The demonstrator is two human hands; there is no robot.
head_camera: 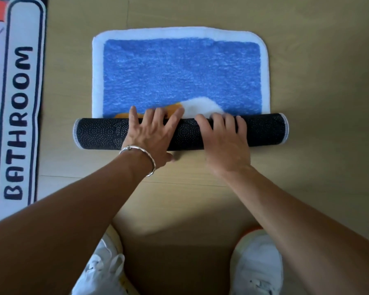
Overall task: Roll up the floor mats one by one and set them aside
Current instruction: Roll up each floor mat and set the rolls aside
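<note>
On the pale wooden floor [317, 81], straight ahead of the person, lies the blue mat [181, 71], a fluffy blue field inside a white border, with a patch of white and orange showing at its near side. Its near part is wound into a roll [262, 130] that lies crosswise, showing the dark dotted backing and a white stitched edge at each end; the far part lies flat on the floor beyond it.

Both hands rest on top of the roll near its middle, just beside each other but not touching. The left hand [151, 135] lies flat with its fingers spread wide and nearly straight, the tips reaching over the far side onto the pile, the thumb down at the near side of the roll. A silver bracelet [141, 155] circles that wrist. The right hand [224, 141] presses down with its fingers close together and gently bent over the crest of the roll; neither hand clasps the mat.

Well to the left, apart from the blue mat, a second mat [17, 103] lies flat, white with dark outlines and the word BATHROOM along it.

Two white shoes [258, 265] show at the bottom, one either side of a shadowed stretch of floor
</note>
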